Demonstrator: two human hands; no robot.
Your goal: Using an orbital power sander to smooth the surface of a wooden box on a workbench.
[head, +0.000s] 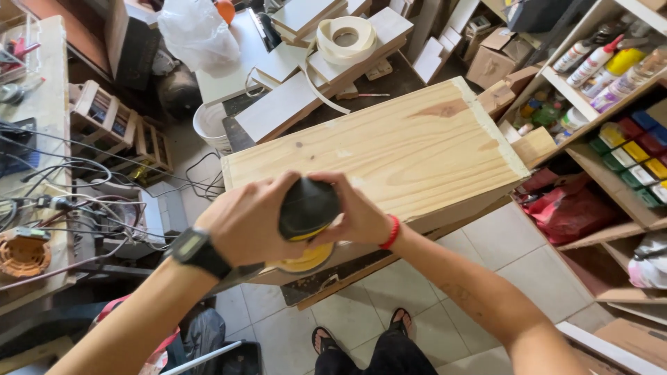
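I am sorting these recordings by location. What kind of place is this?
Most likely a small woodworking workshop: both hands press a sander on a pine board, beside cut panels and shelves of bottles.

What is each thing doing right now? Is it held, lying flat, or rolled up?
Black and yellow round sander: gripped, pressed on the board's near edge.
Left hand: wrapped around the sander.
Right hand: wrapped around the sander.
Pale pine wooden board: lying flat.
White edging tape roll: partly unrolled.
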